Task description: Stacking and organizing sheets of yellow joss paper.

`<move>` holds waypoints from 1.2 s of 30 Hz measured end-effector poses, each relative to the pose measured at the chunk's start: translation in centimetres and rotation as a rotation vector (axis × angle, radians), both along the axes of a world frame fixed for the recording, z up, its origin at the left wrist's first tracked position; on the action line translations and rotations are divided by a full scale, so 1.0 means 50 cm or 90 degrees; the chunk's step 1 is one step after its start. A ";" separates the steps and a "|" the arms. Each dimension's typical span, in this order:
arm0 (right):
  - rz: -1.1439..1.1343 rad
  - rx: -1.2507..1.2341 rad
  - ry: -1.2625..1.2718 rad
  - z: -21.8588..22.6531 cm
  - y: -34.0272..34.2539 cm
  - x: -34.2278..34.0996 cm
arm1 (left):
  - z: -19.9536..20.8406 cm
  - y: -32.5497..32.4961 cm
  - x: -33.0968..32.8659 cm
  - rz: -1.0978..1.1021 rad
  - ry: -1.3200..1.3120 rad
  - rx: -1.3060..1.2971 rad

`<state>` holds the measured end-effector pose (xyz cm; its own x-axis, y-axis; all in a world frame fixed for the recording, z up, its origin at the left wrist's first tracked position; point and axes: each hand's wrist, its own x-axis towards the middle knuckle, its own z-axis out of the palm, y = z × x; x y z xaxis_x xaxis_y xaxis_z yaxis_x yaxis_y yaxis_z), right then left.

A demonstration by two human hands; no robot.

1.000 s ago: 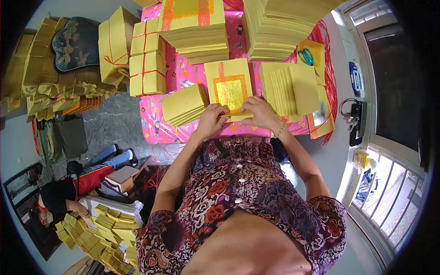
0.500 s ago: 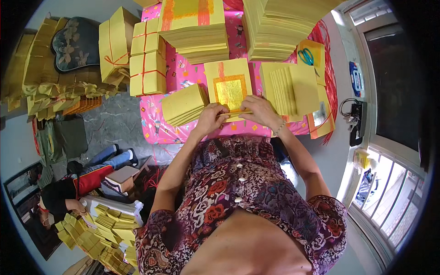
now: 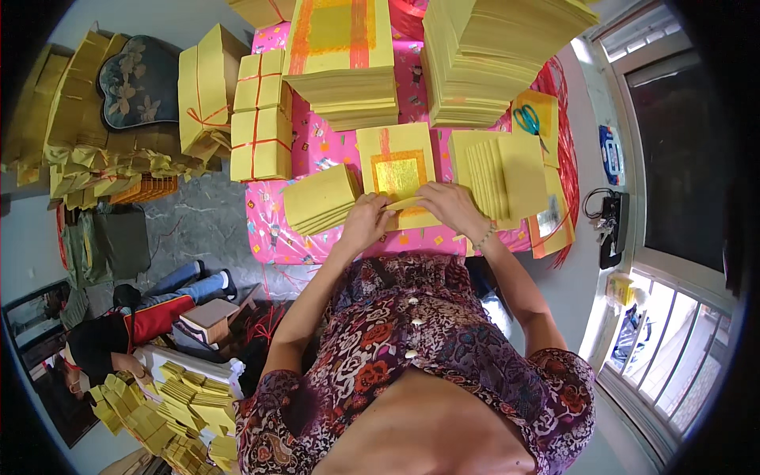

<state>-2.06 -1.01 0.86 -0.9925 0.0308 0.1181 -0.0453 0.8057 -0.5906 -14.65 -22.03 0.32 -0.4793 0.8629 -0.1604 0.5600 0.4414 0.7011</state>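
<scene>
A yellow joss paper sheet (image 3: pixel 398 141) with a gold foil square and orange border lies at the table's near middle. Across its lower part runs a narrow folded strip of yellow paper (image 3: pixel 407 203). My left hand (image 3: pixel 369 220) pinches the strip's left end, and my right hand (image 3: pixel 453 207) has closed fingers on its right end. Whether the strip is the sheet's own edge or a separate piece, I cannot tell. Left of the sheet sits a pile of folded yellow papers (image 3: pixel 321 198). To the right, a row of folded papers (image 3: pixel 483 176) overlaps on flat yellow sheets (image 3: pixel 524 178).
Tall paper stacks (image 3: pixel 340 99) stand at the back of the pink-covered table (image 3: pixel 305 248). Bundles tied with red string (image 3: pixel 261 142) stand at its left. Teal-handled scissors (image 3: pixel 526 119) lie far right beside red strings (image 3: pixel 560 142). Another person (image 3: pixel 162 321) works at lower left.
The folded strip, with both hands on it, has moved up the sheet from its near edge toward the gold square. The whole view has shifted slightly, so the table appears lower.
</scene>
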 end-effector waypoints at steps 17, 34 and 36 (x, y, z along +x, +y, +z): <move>-0.206 0.022 -0.030 -0.053 0.107 -0.226 | -0.005 0.107 -0.019 -0.062 0.275 0.062; -0.170 0.123 -0.007 -0.099 0.080 -0.268 | -0.070 0.111 -0.035 -0.077 0.293 0.011; -0.174 0.105 -0.008 -0.099 0.074 -0.267 | -0.072 0.111 -0.035 -0.078 0.286 0.010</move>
<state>-15.43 2.68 -4.10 -0.9515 0.2778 0.1319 0.1921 0.8719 -0.4505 -16.39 -16.47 -3.30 -0.3924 0.9183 0.0529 0.8572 0.3443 0.3830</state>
